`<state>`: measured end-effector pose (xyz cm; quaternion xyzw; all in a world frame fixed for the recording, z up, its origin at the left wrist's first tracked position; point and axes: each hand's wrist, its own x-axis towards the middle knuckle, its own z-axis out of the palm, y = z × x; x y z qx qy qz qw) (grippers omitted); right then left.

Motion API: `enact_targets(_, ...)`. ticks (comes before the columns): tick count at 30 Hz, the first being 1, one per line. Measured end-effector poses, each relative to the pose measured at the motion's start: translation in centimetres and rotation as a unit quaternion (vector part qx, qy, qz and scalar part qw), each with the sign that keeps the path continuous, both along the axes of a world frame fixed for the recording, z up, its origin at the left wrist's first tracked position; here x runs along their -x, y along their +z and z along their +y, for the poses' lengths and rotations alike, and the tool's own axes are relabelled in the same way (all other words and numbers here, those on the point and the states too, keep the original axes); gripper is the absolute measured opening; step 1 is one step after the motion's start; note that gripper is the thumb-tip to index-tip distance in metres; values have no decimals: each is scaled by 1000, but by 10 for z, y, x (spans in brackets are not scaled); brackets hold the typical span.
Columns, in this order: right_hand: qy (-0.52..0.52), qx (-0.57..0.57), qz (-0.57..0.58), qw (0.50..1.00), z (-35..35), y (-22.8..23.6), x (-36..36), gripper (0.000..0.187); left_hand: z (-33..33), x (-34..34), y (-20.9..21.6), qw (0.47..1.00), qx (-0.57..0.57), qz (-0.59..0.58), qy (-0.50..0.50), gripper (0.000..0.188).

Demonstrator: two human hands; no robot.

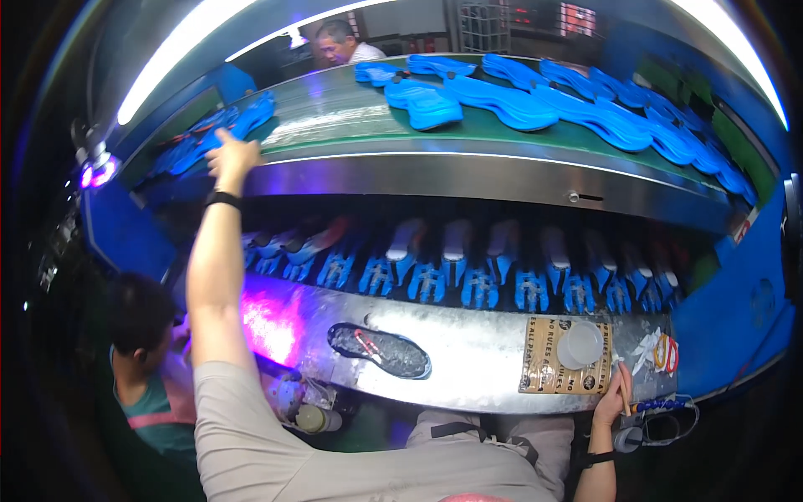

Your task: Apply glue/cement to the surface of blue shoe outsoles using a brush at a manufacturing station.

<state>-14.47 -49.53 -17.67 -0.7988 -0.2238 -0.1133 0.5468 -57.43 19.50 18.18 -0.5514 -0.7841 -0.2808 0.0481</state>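
Note:
My left hand [234, 157] reaches far out to the upper conveyor's left part, fingers apart. It is at the near edge of a blue shoe sole [249, 119]; whether it touches the sole I cannot tell. At the bench's right side, my right hand [614, 396] is closed round a thin wooden-handled brush [625, 391], its tip partly hidden. Close by that hand, a translucent plastic cup [580, 345] stands on a piece of printed brown cardboard [542, 378]. A dark, sole-shaped shoe piece [391, 353] with red marks lies mid-bench.
More blue soles [502, 102] lie along the green conveyor belt [335, 140]. Below it, several shoe parts hang on blue holders [427, 283]. White scraps and coloured bands [667, 353] lie right of the cardboard. One person [138, 351] is at lower left, another [339, 43] beyond the conveyor.

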Motion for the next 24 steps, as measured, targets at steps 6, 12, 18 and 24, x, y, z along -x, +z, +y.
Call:
enact_targets(6,-7,33,-2,999,8,5,-1,27,95,111,1,986,37,138,-81,68)
enact_targets(12,-9,-12,14,1000,6,8,6,23,108,112,-17,979,-98,130,-125,50)
enact_targets(18,0,-30,0,1000,3,5,5,22,41,99,-31,961,-221,60,-154,48)
enact_targets(24,50,-171,164,970,5,14,-10,18,-65,94,-65,788,-308,-421,-328,29)
